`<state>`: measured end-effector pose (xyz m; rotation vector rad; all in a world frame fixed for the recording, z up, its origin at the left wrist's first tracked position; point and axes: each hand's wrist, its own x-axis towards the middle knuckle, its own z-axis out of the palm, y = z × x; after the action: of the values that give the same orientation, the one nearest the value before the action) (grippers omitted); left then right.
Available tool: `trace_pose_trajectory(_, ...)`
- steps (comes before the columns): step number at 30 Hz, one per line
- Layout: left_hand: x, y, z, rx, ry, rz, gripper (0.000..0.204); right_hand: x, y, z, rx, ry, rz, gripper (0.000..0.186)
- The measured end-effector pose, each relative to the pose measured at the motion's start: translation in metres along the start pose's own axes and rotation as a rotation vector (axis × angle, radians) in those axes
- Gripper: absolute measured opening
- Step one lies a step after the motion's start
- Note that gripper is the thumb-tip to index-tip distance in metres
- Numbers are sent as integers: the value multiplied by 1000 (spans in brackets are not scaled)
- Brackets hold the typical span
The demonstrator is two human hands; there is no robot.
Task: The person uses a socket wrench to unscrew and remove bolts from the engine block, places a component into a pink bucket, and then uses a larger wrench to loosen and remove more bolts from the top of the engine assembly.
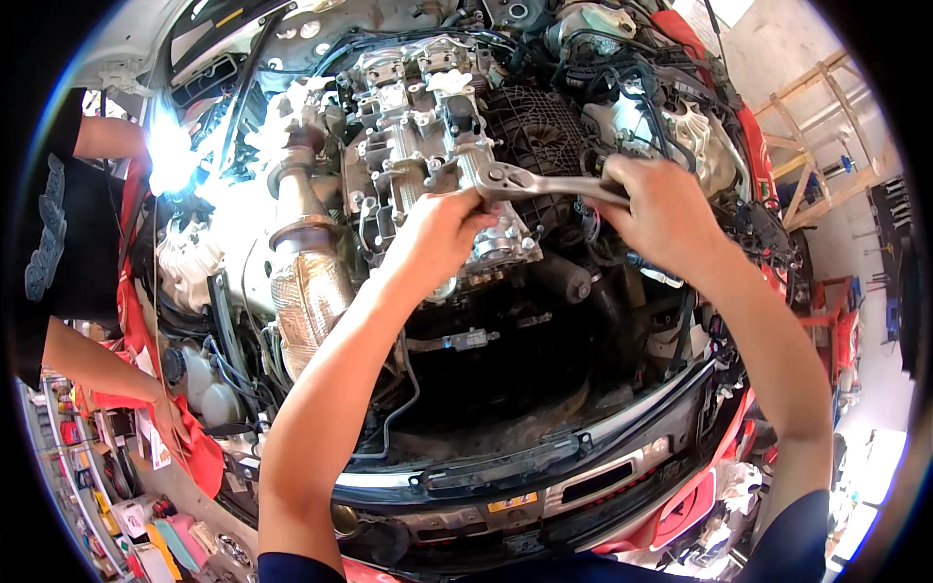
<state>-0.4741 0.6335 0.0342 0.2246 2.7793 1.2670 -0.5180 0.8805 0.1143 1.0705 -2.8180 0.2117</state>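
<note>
A silver ratchet wrench (539,183) lies across the bare metal engine (418,126) of a red car. My right hand (661,209) is closed around the wrench's handle end. My left hand (442,228) presses on the engine right under the ratchet head (496,177), fingers curled against it. Both forearms reach in from the lower edge over the front bumper (544,476).
A metal exhaust pipe with heat shield (306,282) runs down left of the engine. Another person in a dark shirt (58,233) leans in at the left beside a bright work light (170,155). Hoses and wiring (622,78) crowd the right side. Wooden frames (812,136) stand far right.
</note>
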Motion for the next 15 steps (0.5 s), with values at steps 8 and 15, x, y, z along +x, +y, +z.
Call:
trace_pose_trajectory(8, 3, -26, 22, -68, 94, 237, 17, -23, -10, 33, 89, 0, 66, 24)
trace_pose_trajectory(15, -16, -21, 17, -65, 157, 141, 17, -31, -31, 20, 93, -21, 72, 26)
